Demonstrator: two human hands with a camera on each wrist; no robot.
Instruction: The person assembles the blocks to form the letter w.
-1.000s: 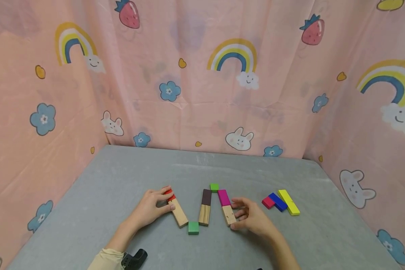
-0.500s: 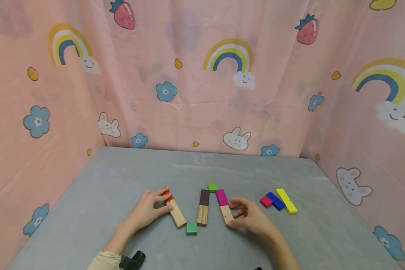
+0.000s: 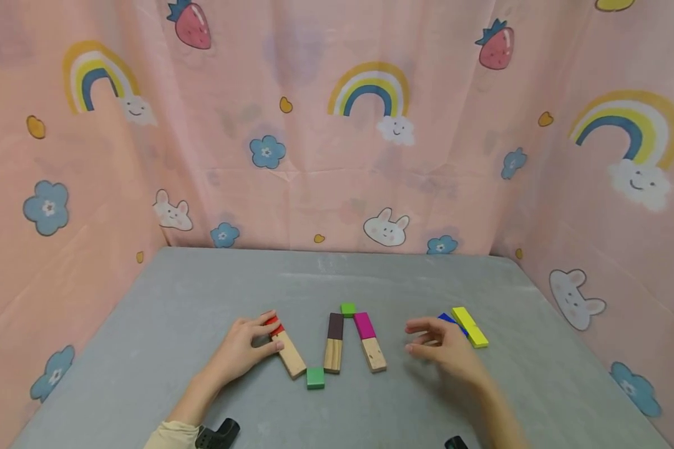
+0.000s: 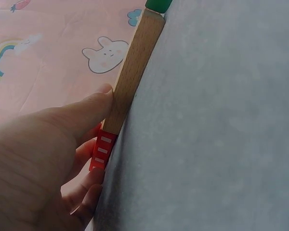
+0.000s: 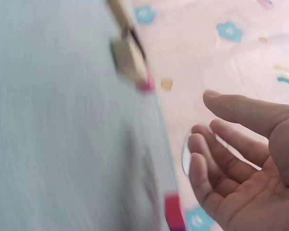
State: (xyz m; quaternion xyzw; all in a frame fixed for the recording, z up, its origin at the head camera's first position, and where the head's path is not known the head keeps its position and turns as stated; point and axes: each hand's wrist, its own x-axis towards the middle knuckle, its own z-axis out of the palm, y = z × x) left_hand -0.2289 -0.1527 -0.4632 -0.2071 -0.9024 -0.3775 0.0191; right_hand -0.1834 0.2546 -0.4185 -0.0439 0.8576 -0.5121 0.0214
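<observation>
My left hand holds the far end of a slanted row: its fingers are at a red block, and its thumb touches the plain wooden block joined to it. At that row's near end lies a green block. Beside it, a dark brown block meets another wooden block. A light green block links these to a magenta block with a wooden block below. My right hand hovers with loosely bent fingers, holding nothing.
Beyond the right hand lie a yellow block and a partly hidden blue block. A red block shows in the right wrist view. A pink printed curtain surrounds the grey table.
My right hand has left the wooden block below the magenta one and moved right, towards the loose blocks. My left hand stays at its row. The head view has shifted slightly.
</observation>
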